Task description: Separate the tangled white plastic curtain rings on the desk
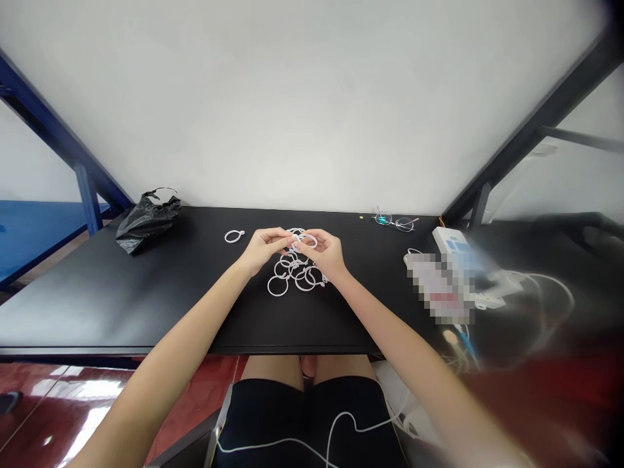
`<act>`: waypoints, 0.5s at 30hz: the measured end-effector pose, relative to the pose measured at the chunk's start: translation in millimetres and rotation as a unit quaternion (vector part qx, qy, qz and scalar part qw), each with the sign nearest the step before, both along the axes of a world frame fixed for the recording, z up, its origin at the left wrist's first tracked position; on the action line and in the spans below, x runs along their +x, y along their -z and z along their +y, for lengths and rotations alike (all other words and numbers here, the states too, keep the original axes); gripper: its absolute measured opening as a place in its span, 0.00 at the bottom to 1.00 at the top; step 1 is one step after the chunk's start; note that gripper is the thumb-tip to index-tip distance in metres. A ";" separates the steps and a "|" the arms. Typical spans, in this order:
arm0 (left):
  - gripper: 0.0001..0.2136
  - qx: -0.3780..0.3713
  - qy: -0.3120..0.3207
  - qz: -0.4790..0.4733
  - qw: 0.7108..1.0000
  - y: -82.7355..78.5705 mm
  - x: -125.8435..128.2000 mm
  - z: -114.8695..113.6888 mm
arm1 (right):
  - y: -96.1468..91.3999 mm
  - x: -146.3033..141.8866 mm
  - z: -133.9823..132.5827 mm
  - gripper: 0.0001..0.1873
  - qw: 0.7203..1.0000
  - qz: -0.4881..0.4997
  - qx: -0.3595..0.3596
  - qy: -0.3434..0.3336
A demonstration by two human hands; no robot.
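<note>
Above the black table [97, 305], left fingers [281, 244] and right fingers [308, 250] pinch one white ring [316, 242], tips nearly together.

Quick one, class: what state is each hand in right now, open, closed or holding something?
Left hand: closed, fingers pinching the white ring at its left end.
Right hand: closed, holding the same ring.

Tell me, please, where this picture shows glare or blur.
Head view: bright glare on the red floor at lower left; head view: pale sheen on the black table at left; head view: hazy, smeared cable at far right, but the white rings look clearer.
</note>
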State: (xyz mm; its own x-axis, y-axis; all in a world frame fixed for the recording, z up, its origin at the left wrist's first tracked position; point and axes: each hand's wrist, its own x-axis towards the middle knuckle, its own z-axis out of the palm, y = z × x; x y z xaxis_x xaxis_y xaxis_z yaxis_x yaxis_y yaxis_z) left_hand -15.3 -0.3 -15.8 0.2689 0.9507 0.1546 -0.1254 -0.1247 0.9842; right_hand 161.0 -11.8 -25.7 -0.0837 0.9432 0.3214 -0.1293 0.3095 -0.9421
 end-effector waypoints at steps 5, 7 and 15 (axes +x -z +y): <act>0.13 -0.023 -0.013 0.004 1.000 1.2 0.8 0.0 | 2.4 0.6 -2.1 0.19 0.994 -0.075 0.066 0.049; 0.13 -0.026 -0.011 0.002 1.000 1.7 0.8 -0.1 | 2.9 0.3 -2.9 0.20 0.987 -0.106 0.099 0.064; 0.14 -0.030 -0.004 0.006 1.000 1.7 -0.3 -0.5 | 2.1 -1.2 -5.6 0.20 0.974 -0.151 0.158 0.064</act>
